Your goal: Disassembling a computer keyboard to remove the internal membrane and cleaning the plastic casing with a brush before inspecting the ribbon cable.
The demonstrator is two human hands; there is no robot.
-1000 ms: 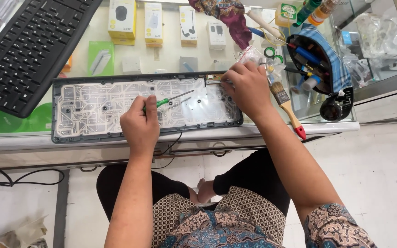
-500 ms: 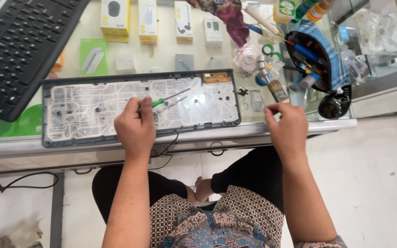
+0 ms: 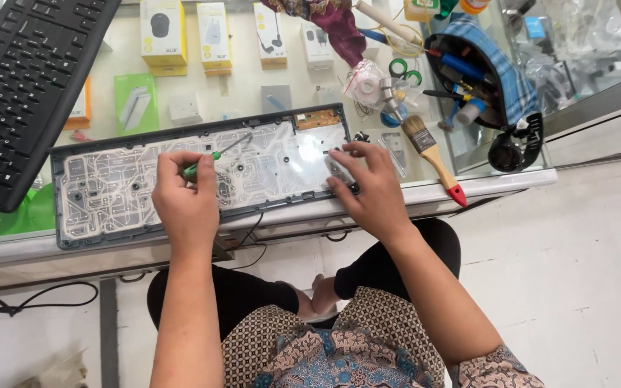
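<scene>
Opened keyboard base (image 3: 109, 194) flat on near counter edge, left hand (image 3: 185, 197) fisted round green screwdriver (image 3: 206, 164) angled to reach membrane screws, right hand (image 3: 368, 187) spread loose, empty, pinning right end steady

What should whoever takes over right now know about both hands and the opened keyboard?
Left hand: gripping a green-handled screwdriver, tip over the membrane sheet.
Right hand: no tool, fingers pressing the keyboard's lower right edge.
Opened keyboard: lies flat on the glass counter, clear membrane exposed, small circuit board at the top right corner.
Nearby: paintbrush to the right, blue tool pouch beyond it, a second black keyboard at upper left.
Done: the cover is off. Left: cannot tell which screws remain.
</scene>
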